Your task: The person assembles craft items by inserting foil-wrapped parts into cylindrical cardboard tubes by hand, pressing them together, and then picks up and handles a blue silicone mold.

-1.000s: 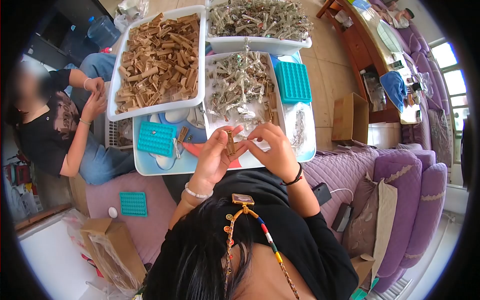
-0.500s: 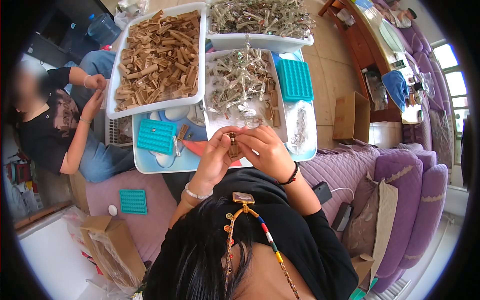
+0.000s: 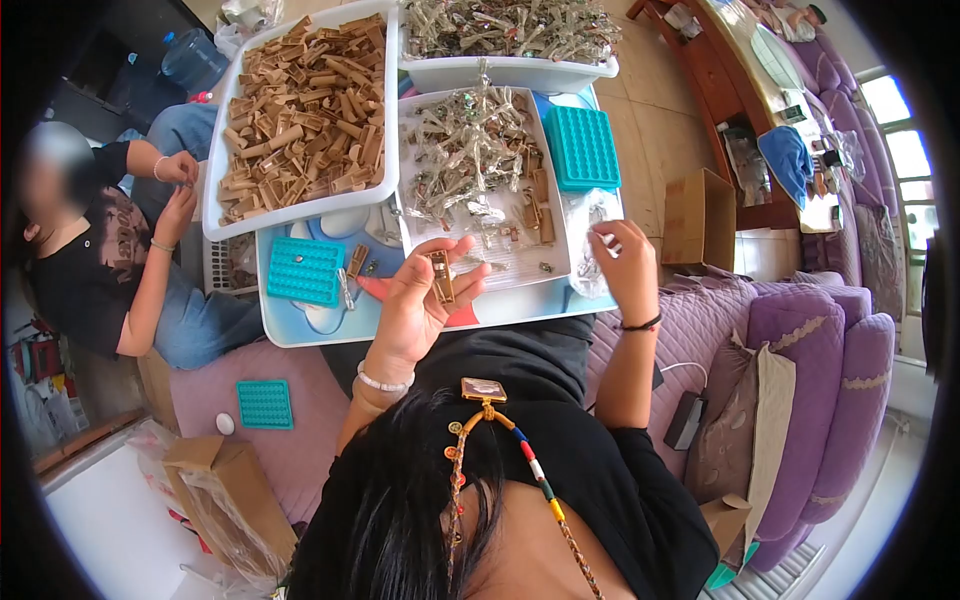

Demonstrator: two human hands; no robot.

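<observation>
My left hand (image 3: 415, 310) grips a small brown folded cardboard piece (image 3: 441, 278) with something shiny on it, between thumb and fingers, over the near edge of the small table. My right hand (image 3: 628, 268) is over a clear plastic bag (image 3: 590, 240) of thin, pale strips at the table's right edge. Its thumb and fingers are drawn together; what they hold, if anything, is too small to make out. Beyond both hands, a white tray (image 3: 565, 262) holds many clear-wrapped pieces and several brown ones.
A white bin (image 3: 392, 130) of brown cardboard pieces and another bin (image 3: 520, 68) of clear-wrapped pieces stand behind. Teal molds (image 3: 583, 150) lie right; a teal mold (image 3: 305, 270) sits left, near a loose brown piece (image 3: 357, 260). A co-worker (image 3: 110, 240) sits at left.
My hands have parted. The right has moved right to the plastic bag, while the left keeps the brown piece and has shifted slightly left. The view has shifted a little.
</observation>
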